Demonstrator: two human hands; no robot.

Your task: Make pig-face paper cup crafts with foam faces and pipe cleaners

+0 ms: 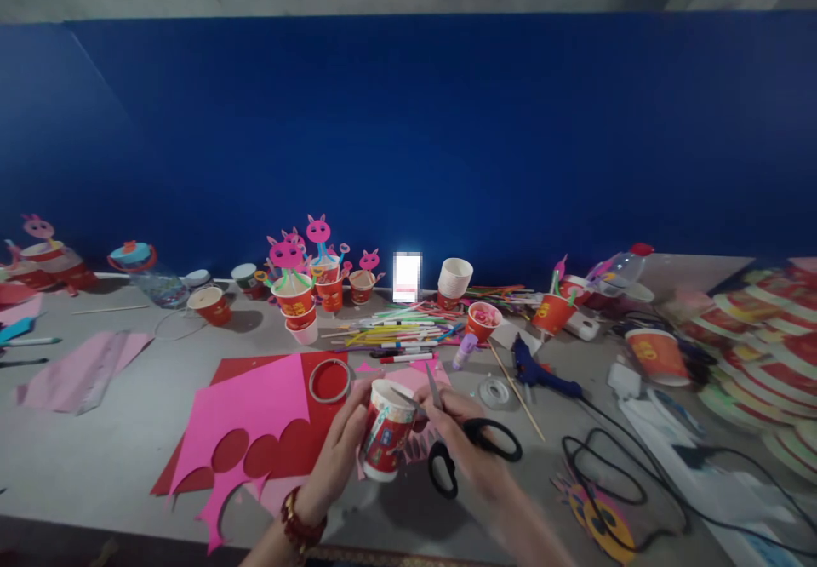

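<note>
Before me a red patterned paper cup (386, 441) with a pale rim is gripped by my left hand (341, 448), fingers around its left side. The cup tilts slightly and its opening faces up. A pair of scissors (491, 438) with black handles is in my right hand (463, 439), held around its middle. Its blades are spread; one reaches to the cup's rim and the other points up, away from it. Whether the lower blade is inside the cup wall is hard to make out. My right fingertips are close to the cup's right side.
Cut pink paper (255, 414) lies over red sheets on the left. Behind are marker pens (405, 358), pipe cleaners and paper cups with pink animal faces (287, 254). To the right lie a blue glue gun (536, 371), cables, a power strip (670, 456) and stacked cups (766, 346).
</note>
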